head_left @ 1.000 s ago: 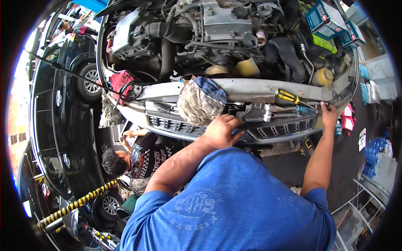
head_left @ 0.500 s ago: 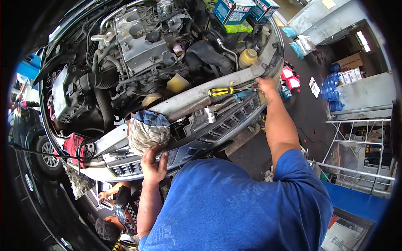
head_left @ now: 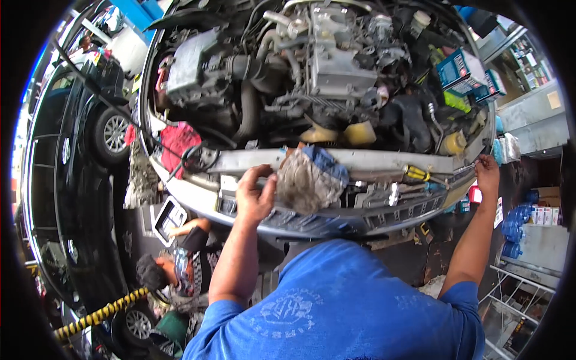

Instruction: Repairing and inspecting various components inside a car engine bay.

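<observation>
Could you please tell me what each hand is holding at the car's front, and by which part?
Left hand touches the rag at its left edge; right hand grips the front panel at its right end.

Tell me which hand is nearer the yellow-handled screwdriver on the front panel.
Right. The right hand grips the car's front edge just right of the screwdriver; the left hand is far to its left, beside the bundled rag.
</observation>
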Available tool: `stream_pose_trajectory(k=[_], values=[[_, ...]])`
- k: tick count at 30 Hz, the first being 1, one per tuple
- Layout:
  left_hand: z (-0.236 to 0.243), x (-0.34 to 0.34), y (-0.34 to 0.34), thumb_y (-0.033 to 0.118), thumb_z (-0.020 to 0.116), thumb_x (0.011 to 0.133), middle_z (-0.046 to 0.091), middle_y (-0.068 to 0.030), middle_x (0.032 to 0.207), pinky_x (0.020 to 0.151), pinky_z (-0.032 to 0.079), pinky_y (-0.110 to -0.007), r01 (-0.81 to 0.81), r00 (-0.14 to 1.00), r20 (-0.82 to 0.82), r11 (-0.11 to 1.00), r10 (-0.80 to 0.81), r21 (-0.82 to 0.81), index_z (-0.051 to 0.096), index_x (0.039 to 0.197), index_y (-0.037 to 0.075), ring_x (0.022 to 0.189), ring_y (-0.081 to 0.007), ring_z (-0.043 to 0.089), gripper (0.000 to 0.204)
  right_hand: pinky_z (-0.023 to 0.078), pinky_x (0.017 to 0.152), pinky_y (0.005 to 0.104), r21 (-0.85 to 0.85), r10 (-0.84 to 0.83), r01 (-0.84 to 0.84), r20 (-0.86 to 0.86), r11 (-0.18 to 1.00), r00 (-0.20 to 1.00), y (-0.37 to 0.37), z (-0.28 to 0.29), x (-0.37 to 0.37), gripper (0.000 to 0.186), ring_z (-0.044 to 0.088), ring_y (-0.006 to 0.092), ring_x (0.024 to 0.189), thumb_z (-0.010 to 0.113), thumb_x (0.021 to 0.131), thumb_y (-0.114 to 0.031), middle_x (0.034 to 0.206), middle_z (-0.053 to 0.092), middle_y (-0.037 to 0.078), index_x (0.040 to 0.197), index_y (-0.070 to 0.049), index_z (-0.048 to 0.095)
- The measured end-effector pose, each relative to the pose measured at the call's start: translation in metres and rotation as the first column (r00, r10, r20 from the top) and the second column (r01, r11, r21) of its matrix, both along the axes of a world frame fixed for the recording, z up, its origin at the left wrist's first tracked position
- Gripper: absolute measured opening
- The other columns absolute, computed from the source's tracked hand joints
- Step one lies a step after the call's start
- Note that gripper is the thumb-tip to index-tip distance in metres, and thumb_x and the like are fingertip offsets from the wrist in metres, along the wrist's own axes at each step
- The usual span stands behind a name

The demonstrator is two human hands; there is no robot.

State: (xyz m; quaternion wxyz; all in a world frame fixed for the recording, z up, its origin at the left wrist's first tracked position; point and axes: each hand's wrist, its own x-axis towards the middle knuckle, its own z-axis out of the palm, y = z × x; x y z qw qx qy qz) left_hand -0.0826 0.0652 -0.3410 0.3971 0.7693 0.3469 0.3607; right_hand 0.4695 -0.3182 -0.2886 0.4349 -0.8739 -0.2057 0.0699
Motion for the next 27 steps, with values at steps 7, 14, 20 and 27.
stream_pose_trajectory(k=[7, 14, 20, 27], values=[[-0.033, 0.043, 0.097, 0.038, 0.07, 0.087, 0.067, -0.0159, 0.111, 0.093, 0.047, -0.05, -0.145, 0.878, -0.439, 0.98, 0.19, 0.133, 0.064, 0.116, 0.004, 0.108, -0.0385, 0.061, 0.045, 0.049, 0.083, 0.026, 0.098, 0.245, -0.259, 0.138, 0.961, 0.96, 0.169, 0.08, -0.043, 0.02, 0.06, 0.0111, 0.095, 0.064, 0.094, -0.003, 0.102, 0.063, 0.004, 0.114, -0.001, 0.06], [-0.009, 0.08, 0.084, 0.052, 0.062, 0.088, 0.068, -0.014, 0.116, 0.101, 0.043, -0.046, -0.156, 0.626, -0.764, 0.985, 0.155, 0.072, 0.066, 0.119, 0.007, 0.115, -0.033, 0.06, 0.055, 0.049, 0.074, 0.0274, 0.243, 0.426, -0.526, 0.366, 0.815, 0.827, 0.407, 0.083, -0.045, 0.024, 0.061, 0.0116, 0.083, 0.066, 0.093, -0.013, 0.094, 0.068, 0.007, 0.114, -0.002, 0.064], [-0.007, 0.083, 0.089, 0.052, 0.064, 0.086, 0.07, -0.0148, 0.105, 0.093, 0.047, -0.048, -0.162, 0.603, -0.777, 0.981, 0.181, 0.103, 0.069, 0.109, 0.006, 0.104, -0.0341, 0.065, 0.051, 0.053, 0.083, 0.0376, 0.186, 0.399, -0.534, 0.476, 0.825, 0.783, 0.615, 0.068, -0.046, 0.028, 0.07, 0.032, 0.092, 0.066, 0.09, -0.023, 0.098, 0.072, 0.019, 0.113, -0.007, 0.068], [-0.012, 0.09, 0.094, 0.048, 0.069, 0.083, 0.07, -0.011, 0.101, 0.095, 0.043, -0.043, -0.212, 0.584, -0.795, 0.976, 0.164, 0.046, 0.07, 0.108, 0.008, 0.104, -0.0287, 0.064, 0.047, 0.052, 0.09, 0.0433, 0.087, 0.387, -0.495, 0.511, 0.865, 0.767, 0.733, 0.011, -0.05, 0.026, 0.066, 0.0381, 0.103, 0.064, 0.09, -0.022, 0.109, 0.07, 0.02, 0.112, -0.009, 0.067]])
